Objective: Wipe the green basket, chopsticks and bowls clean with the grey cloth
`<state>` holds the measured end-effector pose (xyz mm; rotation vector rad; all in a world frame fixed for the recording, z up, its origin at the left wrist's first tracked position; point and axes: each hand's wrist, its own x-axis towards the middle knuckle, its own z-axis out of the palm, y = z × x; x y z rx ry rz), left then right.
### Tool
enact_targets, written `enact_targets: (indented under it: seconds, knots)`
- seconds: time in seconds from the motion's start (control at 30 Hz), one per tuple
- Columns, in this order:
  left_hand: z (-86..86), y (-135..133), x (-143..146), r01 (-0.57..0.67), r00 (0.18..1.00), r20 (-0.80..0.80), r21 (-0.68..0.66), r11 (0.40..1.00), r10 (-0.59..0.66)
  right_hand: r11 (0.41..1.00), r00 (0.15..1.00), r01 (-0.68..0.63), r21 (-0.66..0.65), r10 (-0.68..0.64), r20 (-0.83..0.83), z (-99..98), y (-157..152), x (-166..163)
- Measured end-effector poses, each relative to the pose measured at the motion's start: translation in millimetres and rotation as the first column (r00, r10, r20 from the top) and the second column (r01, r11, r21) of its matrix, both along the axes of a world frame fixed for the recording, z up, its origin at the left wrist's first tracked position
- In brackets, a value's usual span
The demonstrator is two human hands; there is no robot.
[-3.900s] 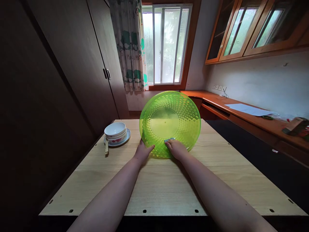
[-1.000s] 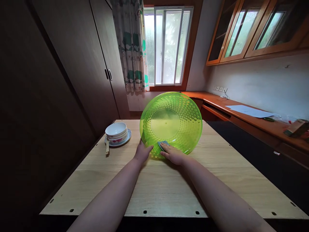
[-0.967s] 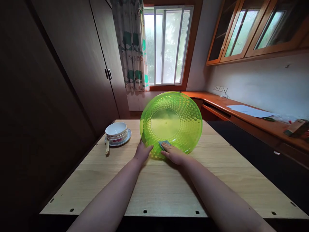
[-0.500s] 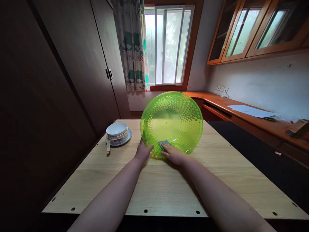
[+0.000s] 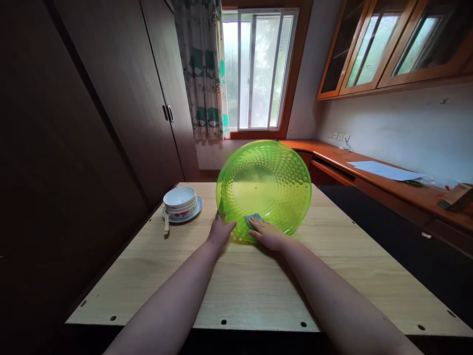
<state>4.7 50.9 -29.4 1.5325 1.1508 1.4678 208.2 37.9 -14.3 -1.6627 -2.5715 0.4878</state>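
Note:
A translucent green plastic basin [image 5: 254, 187] stands tilted up on its edge on the wooden table [image 5: 244, 291], its inside facing me. My left hand [image 5: 220, 230] grips the lower left rim, thumb on the inner side and the other fingers behind the wall. Against the lower inside wall, my right hand [image 5: 266, 233] presses a small grey-blue scouring pad [image 5: 253, 218] under its fingers. Part of the pad is covered by those fingers.
Left of the basin, stacked white bowls [image 5: 180, 198] sit on a patterned plate [image 5: 199, 206], with chopsticks [image 5: 166, 224] leaning at their side. A dark wardrobe [image 5: 121, 98] borders the left. Papers [image 5: 384, 170] lie on the desk [image 5: 332, 154] at right.
The right hand and the scouring pad have shifted very slightly to the right on the basin's inside. My left hand keeps its hold on the rim.

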Motion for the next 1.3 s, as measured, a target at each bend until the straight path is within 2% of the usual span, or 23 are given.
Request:
enact_targets:
  seconds: [0.1, 0.3, 0.37, 0.43, 0.57, 0.63, 0.77, 0.87, 0.97, 1.07, 1.2, 1.3]
  knots:
    - [1.6, -1.1, 0.3, 0.003, 1.000, 0.002, 0.001, 1.000, -0.003, 1.000, 0.999, -0.011, 0.004, 0.011, -0.046, 0.7, -2.4, -1.7]
    - [3.1, -1.8, -0.3, -0.005, 1.000, -0.012, -0.011, 1.000, 0.005, 0.981, 0.979, 0.190, 0.033, -0.192, 0.073, -1.1, 7.0, 7.8]
    - [3.9, -2.1, -0.3, 0.002, 1.000, -0.011, -0.018, 1.000, -0.002, 0.975, 0.971, 0.217, 0.051, -0.221, 0.097, 0.4, 7.0, 8.0]
    - [5.1, -2.7, 0.1, -0.006, 1.000, -0.011, -0.021, 1.000, 0.006, 0.983, 0.981, 0.176, 0.054, -0.180, 0.074, 2.6, 3.6, 4.9]
    - [6.8, -3.7, 1.1, -0.019, 1.000, -0.006, -0.012, 1.000, 0.019, 0.998, 0.997, 0.021, 0.055, -0.017, -0.071, 5.6, -5.8, -4.7]
    - [7.0, -3.7, 0.8, -0.024, 1.000, -0.006, -0.008, 1.000, 0.024, 0.998, 0.995, 0.024, 0.065, -0.018, -0.097, 6.2, -7.2, -6.3]
    - [6.4, -2.7, -0.9, -0.052, 0.997, -0.054, -0.027, 0.998, 0.050, 0.978, 0.982, 0.186, 0.095, -0.186, -0.013, 7.8, -0.6, 0.6]
    - [5.3, -1.8, -2.1, -0.042, 0.997, -0.064, -0.017, 0.999, 0.041, 0.926, 0.941, 0.327, 0.187, -0.338, 0.029, 9.5, 7.5, 10.0]
    - [4.6, -1.3, -2.3, -0.042, 0.998, -0.057, -0.026, 0.999, 0.041, 0.878, 0.913, 0.388, 0.280, -0.407, 0.011, 9.5, 12.9, 17.4]
    - [5.9, -2.0, -1.3, -0.048, 0.997, -0.058, -0.048, 0.998, 0.045, 0.903, 0.923, 0.362, 0.233, -0.382, 0.048, 7.0, 14.0, 19.6]
    - [10.2, -4.8, 1.2, -0.032, 0.999, -0.042, -0.031, 0.999, 0.031, 0.961, 0.972, 0.219, 0.167, -0.230, 0.048, 4.0, 10.3, 13.2]
    - [11.2, -6.2, 2.1, -0.041, 0.998, -0.049, -0.020, 0.999, 0.040, 0.976, 0.986, 0.164, 0.142, -0.167, 0.013, 4.1, 8.4, 8.1]
